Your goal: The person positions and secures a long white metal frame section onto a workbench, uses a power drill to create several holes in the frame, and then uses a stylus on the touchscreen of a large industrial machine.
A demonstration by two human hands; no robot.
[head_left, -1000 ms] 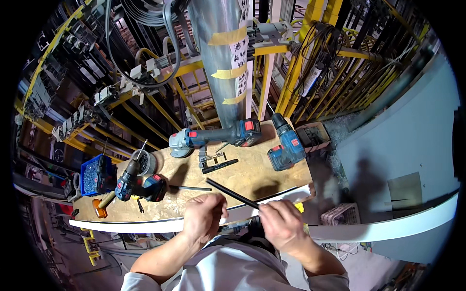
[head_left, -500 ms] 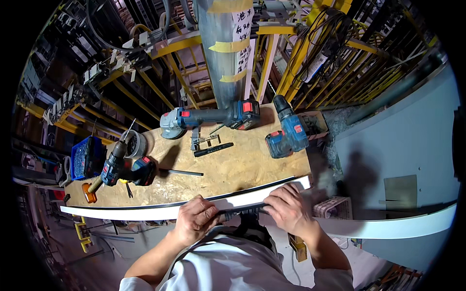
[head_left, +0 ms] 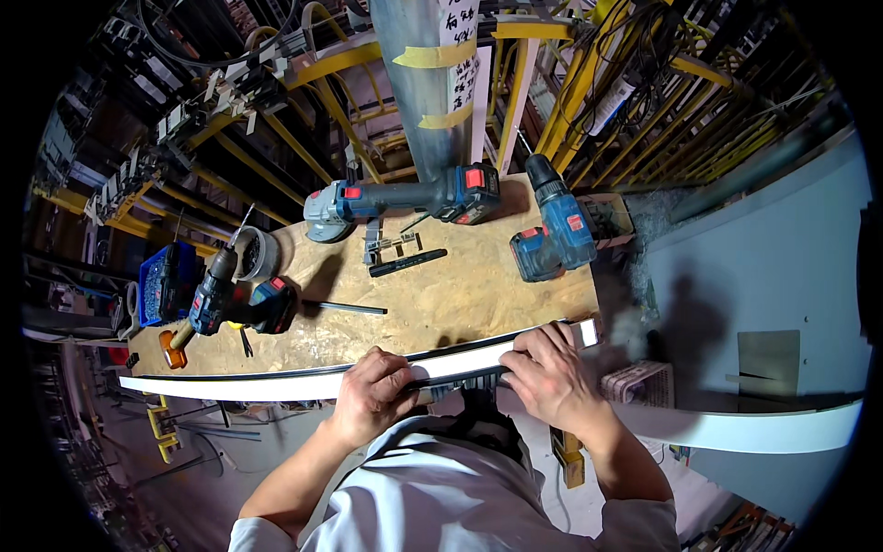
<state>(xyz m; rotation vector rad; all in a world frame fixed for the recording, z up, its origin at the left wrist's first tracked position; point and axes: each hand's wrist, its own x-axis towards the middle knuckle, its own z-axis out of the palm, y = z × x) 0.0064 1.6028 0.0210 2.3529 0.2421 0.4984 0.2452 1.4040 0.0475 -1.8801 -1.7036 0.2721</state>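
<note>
A long white profile point(head_left: 285, 386) lies along the near edge of the wooden bench, with dark edging on its far side. Across its near edge, a thin black strip point(head_left: 460, 373) spans the gap between my hands. My left hand point(head_left: 372, 396) is closed, its fingers curled over the profile and its thumb at one end of that gap. To the right, my right hand point(head_left: 550, 375) is closed too, with fingertips on the white face near the profile's right end. Both hands press the strip against the profile; their undersides are hidden.
On the wooden bench point(head_left: 432, 317) lie an angle grinder point(head_left: 395, 201), a cordless drill point(head_left: 559, 225), a second drill point(head_left: 235, 299), a black marker point(head_left: 407, 263) and a thin dark rod point(head_left: 345, 307). A hammer point(head_left: 175, 345) rests at left. A metal column point(head_left: 428, 101) rises behind.
The black strip, which sat slightly off the white profile's near edge, now lies closer along it. My hands keep nearly the same places; the bench sits a little higher in view.
</note>
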